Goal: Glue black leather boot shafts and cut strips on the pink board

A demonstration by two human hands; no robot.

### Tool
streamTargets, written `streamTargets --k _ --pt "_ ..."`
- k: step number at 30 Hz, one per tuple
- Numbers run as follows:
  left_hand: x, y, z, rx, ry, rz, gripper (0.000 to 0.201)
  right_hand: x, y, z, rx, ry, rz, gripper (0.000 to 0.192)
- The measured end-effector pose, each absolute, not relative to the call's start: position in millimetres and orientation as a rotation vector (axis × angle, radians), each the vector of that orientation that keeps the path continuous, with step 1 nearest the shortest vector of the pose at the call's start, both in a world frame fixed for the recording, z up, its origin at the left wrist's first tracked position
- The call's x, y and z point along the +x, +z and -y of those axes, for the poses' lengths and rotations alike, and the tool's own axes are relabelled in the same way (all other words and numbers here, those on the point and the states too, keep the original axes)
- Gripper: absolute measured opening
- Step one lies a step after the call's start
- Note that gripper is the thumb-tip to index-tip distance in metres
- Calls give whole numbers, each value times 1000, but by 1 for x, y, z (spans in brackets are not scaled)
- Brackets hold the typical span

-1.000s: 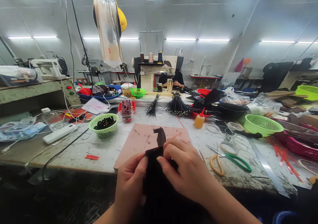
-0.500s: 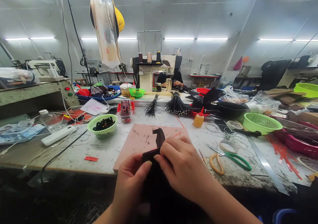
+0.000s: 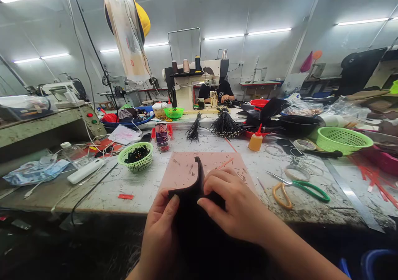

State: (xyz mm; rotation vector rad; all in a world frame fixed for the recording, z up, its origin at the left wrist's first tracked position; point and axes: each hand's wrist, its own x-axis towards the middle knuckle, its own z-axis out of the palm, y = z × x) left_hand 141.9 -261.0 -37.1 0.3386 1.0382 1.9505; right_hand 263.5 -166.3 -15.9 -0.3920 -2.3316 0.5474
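Low in the frame's centre, the left hand (image 3: 161, 226) and right hand (image 3: 236, 207) each grip a black fabric piece (image 3: 194, 189) over a pink mat (image 3: 186, 170) on the scuffed, cluttered bench (image 3: 102, 191); sewing machines fill the strip-lit workshop behind.

1. Hanging plastic bag (image 3: 126, 31), top left: there's red print on it, but it's too small and blurry to read.
2. Phone (image 3: 161, 133) standing on the bench: the screen shows a picture, no legible text.
3. Nothing else is readable anywhere.
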Motion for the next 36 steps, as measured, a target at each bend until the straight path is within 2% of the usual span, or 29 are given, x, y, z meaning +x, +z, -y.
streamTargets --k 19,24,27,31,34,36 --pt "134 -40 255 370 1913 -1040 21 260 -12 159 -400 394 2340 12" --pt "102 -23 256 882 1524 -1308 20 255 -6 164 -333 306 2445 13" --pt "88 -15 261 1068 1368 -1440 12 252 -5 163 -358 296 2420 9" --pt "90 -15 271 828 1454 -1378 15 251 -10 157 -429 562 2374 14" --pt "95 -19 274 665 1515 -1372 17 248 -16 156 -416 835 2338 9" --pt "97 -21 275 614 1560 -1400 20 245 -20 157 -423 897 2300 7"
